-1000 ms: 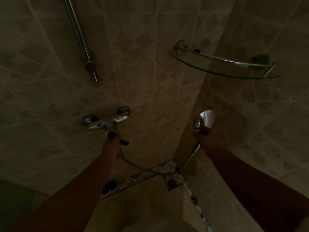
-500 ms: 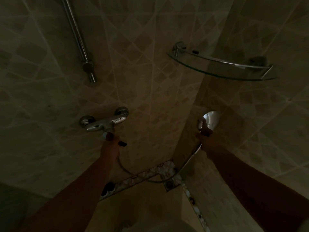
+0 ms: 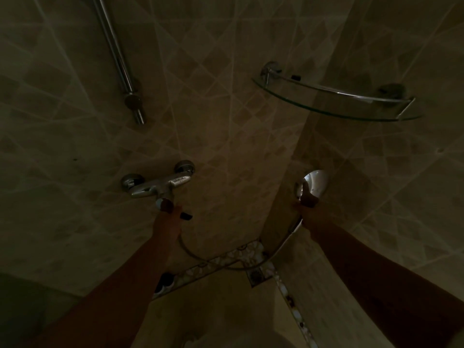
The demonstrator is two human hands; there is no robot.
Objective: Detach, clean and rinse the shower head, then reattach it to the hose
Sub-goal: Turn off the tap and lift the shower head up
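Left hand [image 3: 167, 217] grips knob under mixer tap [image 3: 160, 188] — right hand [image 3: 308, 200] holds shower head [image 3: 315, 182], hose [image 3: 226, 264] slack between

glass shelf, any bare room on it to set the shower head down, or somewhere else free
The glass shelf looks bare from its left bracket to its right end, though the light is dim. It is crowded by the mixer tap, where the left hand reaches, and below, where the hose loops. The right hand holds the shower head.
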